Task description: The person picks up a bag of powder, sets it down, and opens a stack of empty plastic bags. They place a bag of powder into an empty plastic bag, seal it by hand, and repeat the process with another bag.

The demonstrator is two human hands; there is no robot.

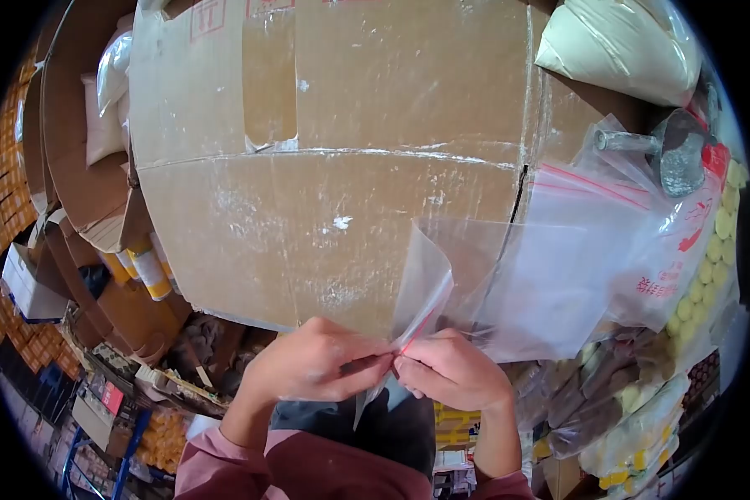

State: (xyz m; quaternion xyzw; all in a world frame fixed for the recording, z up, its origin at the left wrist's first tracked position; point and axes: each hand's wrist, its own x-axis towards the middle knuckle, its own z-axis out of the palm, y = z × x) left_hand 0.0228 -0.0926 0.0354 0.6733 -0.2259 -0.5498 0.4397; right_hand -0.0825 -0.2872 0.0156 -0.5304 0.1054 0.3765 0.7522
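Note:
Between my two hands is a clear plastic zip bag (425, 279) with a red line along its zip edge. My left hand (312, 362) pinches that edge from the left, fingertips pressed together. Close beside it, my right hand (454, 371) grips the same edge with curled fingers. The bag's clear film stands up above my hands, over the near edge of the cardboard surface (333, 242). To the right lies a stack of flat zip bags (567, 250) with red zip lines.
A metal scoop (675, 154) rests at the right, below a large bag of pale powder (621, 50). Filled bags (104, 125) sit in an open carton at the left. Yellow-and-white rolls or cans (150, 271) stand lower left. White powder marks the cardboard.

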